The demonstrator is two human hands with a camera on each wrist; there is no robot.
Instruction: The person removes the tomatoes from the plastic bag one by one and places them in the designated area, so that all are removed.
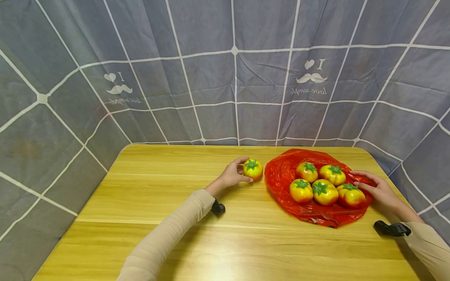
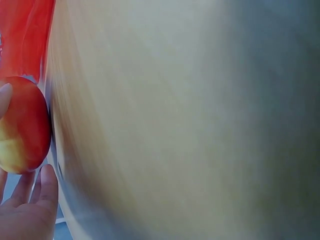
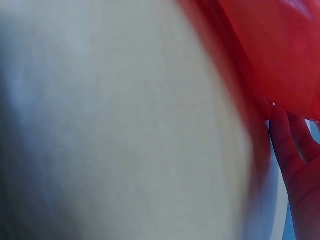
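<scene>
At the middle of the table, my left hand point(image 1: 232, 171) grips a yellow-and-red tomato point(image 1: 258, 173) with a green star-shaped top. In the left wrist view the thumb lies on the redder side of that tomato point(image 2: 27, 120), with the fingers at its other end. Just right of it a red plastic bag point(image 1: 279, 175) lies spread out, several similar tomatoes point(image 1: 325, 195) grouped on it. My right hand point(image 1: 381, 191) reaches over the bag's right edge, fingers extended, thumb tip beside the rightmost tomato point(image 1: 351, 197). In the right wrist view its fingers point(image 3: 284, 137) touch the red plastic.
The wooden table point(image 1: 246, 249) ends at the back against a grey curtain point(image 1: 211, 82) with white grid lines, which also hangs along both sides. Black straps point(image 1: 218, 207) sit on both wrists.
</scene>
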